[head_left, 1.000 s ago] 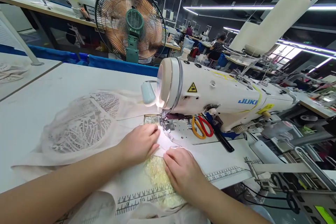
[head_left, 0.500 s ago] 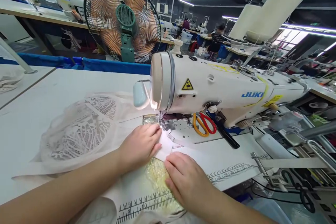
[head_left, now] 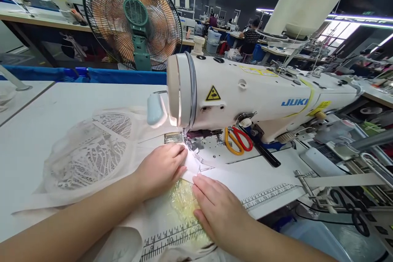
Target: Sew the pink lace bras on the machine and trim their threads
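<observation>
A white JUKI sewing machine [head_left: 245, 90] stands before me, its needle area lit. White fabric [head_left: 189, 164] lies below and in front of the presser foot [head_left: 189, 143]. My left hand [head_left: 161, 168] presses on this fabric just left of the foot, fingers together and thumb tucked near its edge. Nearer to me, my right hand [head_left: 219, 208] pinches the fabric's near edge between thumb and fingers; the fingertips are partly hidden. To the left, a pale garment with lace panels [head_left: 95, 159] spreads over the table, running under my left forearm.
Yellow-handled and red-handled scissors [head_left: 238, 141] lie under the machine arm beside a black-handled tool [head_left: 267, 157]. Clear tape over yellowish material [head_left: 182, 200] and printed ruler scales [head_left: 172, 235] mark the table's front. A large fan [head_left: 135, 20] stands behind; people sit further back.
The head view has shifted slightly, so the machine and fan appear further left and higher. Both hands keep nearly the same place on the fabric, which has barely moved.
</observation>
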